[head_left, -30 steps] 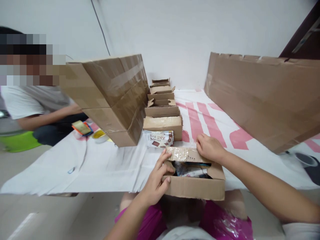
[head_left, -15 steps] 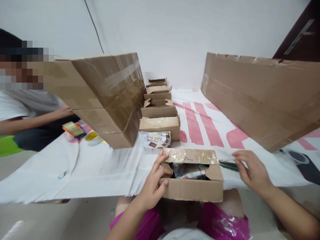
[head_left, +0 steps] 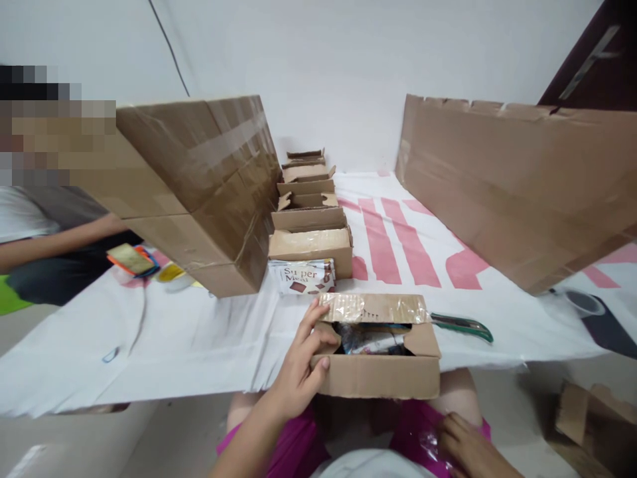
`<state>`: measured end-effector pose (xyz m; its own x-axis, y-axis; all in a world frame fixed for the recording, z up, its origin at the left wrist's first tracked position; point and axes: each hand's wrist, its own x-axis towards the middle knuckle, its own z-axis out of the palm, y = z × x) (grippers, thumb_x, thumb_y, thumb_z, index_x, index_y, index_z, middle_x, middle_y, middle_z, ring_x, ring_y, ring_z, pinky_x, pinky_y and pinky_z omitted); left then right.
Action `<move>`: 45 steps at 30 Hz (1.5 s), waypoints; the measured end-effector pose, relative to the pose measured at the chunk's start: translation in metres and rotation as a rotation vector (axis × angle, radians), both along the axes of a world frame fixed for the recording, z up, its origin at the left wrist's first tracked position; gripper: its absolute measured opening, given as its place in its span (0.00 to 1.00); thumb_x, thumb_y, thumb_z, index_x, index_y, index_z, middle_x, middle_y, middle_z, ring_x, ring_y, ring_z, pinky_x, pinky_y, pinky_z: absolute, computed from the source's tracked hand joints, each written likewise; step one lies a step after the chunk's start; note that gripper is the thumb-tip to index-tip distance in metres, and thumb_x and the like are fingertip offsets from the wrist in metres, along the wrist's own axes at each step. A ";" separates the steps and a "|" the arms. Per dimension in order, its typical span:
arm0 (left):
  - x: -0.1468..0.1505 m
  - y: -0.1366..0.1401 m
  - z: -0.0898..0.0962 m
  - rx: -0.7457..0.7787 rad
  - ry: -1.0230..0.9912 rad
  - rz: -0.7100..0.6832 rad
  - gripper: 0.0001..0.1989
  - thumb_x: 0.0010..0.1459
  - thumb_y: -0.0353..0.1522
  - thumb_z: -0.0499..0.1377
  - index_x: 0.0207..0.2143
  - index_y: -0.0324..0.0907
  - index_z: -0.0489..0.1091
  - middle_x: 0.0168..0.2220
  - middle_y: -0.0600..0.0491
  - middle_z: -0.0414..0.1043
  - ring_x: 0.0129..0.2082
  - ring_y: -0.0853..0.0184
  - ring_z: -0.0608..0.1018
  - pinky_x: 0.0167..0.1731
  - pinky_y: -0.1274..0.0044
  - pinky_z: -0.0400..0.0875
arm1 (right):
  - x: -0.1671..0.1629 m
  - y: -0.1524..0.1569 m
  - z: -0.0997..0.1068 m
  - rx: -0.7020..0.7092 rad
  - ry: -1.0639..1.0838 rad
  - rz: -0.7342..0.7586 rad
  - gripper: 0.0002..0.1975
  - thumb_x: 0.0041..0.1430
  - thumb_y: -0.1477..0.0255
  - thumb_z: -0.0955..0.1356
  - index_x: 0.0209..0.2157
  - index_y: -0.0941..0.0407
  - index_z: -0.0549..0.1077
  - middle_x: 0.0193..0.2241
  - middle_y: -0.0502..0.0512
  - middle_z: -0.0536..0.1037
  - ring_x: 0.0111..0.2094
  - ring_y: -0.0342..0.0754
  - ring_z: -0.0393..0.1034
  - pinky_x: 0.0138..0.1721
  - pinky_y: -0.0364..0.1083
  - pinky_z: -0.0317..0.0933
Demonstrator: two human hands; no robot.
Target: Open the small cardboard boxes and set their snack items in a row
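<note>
A small cardboard box (head_left: 378,377) sits at the table's front edge with its top partly open. Printed plastic packets (head_left: 373,340) show inside. My left hand (head_left: 303,362) grips the box's left end, fingers over the top and thumb at the front. Down over my lap, my right hand (head_left: 465,446) has its fingers curled at a crumpled piece of clear plastic (head_left: 428,443) on the magenta cloth. A green utility knife (head_left: 462,325) lies on the table just right of the box.
A "Super Meal" packet (head_left: 303,277) leans before a row of small cardboard boxes (head_left: 311,245). Large cardboard panels stand left (head_left: 199,192) and right (head_left: 517,192). A tape roll (head_left: 584,303) lies at right, an open carton (head_left: 592,418) below. Another person's arm (head_left: 64,240) is at left.
My right hand has moved from beside the utility knife down to the clear plastic on my lap, leaving the knife on the table. My left hand keeps its hold on the box.
</note>
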<state>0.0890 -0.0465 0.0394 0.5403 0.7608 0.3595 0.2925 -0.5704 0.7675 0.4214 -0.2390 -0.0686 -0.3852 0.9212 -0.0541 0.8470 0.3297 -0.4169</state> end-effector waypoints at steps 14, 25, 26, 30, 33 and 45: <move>-0.006 0.013 0.009 0.102 0.041 0.038 0.27 0.66 0.38 0.51 0.66 0.51 0.50 0.70 0.45 0.40 0.69 0.53 0.49 0.64 0.55 0.49 | -0.009 0.036 0.015 0.200 0.127 0.035 0.09 0.65 0.76 0.59 0.35 0.55 0.70 0.31 0.56 0.74 0.33 0.49 0.69 0.33 0.47 0.66; 0.006 0.048 0.019 -0.130 0.182 0.047 0.46 0.54 0.50 0.61 0.68 0.49 0.44 0.71 0.44 0.34 0.70 0.47 0.42 0.65 0.53 0.43 | 0.025 0.072 0.078 0.684 0.272 -0.019 0.09 0.60 0.79 0.66 0.42 0.55 0.72 0.31 0.55 0.77 0.33 0.48 0.72 0.37 0.48 0.68; 0.005 0.047 0.018 -0.173 0.191 0.016 0.49 0.53 0.52 0.61 0.69 0.49 0.41 0.71 0.44 0.32 0.70 0.46 0.40 0.65 0.52 0.42 | 0.028 0.079 0.089 0.727 0.278 -0.036 0.09 0.59 0.80 0.66 0.41 0.56 0.72 0.31 0.55 0.77 0.33 0.48 0.72 0.37 0.48 0.68; 0.006 0.042 0.014 -0.215 0.156 -0.003 0.53 0.51 0.53 0.62 0.69 0.47 0.37 0.71 0.44 0.36 0.70 0.46 0.42 0.66 0.53 0.40 | 0.018 0.109 0.133 0.828 0.265 0.031 0.11 0.57 0.81 0.67 0.41 0.55 0.73 0.34 0.55 0.78 0.37 0.49 0.73 0.41 0.50 0.69; 0.008 0.042 0.016 -0.209 0.137 0.011 0.52 0.52 0.52 0.61 0.69 0.45 0.38 0.70 0.43 0.38 0.69 0.46 0.46 0.66 0.54 0.41 | -0.009 0.132 0.158 0.819 0.216 0.180 0.12 0.58 0.81 0.67 0.44 0.55 0.73 0.38 0.56 0.79 0.43 0.51 0.72 0.46 0.51 0.68; 0.008 0.043 0.013 -0.179 0.091 -0.004 0.46 0.56 0.46 0.59 0.69 0.44 0.40 0.70 0.43 0.41 0.69 0.47 0.47 0.65 0.54 0.43 | -0.055 0.191 0.184 0.021 -0.366 0.150 0.14 0.48 0.63 0.75 0.35 0.56 0.78 0.35 0.59 0.80 0.43 0.57 0.71 0.43 0.51 0.56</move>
<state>0.0973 -0.0032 0.0524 0.5679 0.8057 0.1685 0.3634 -0.4291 0.8270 0.3668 -0.0476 0.1158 -0.4741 0.8587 -0.1944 0.8803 0.4661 -0.0881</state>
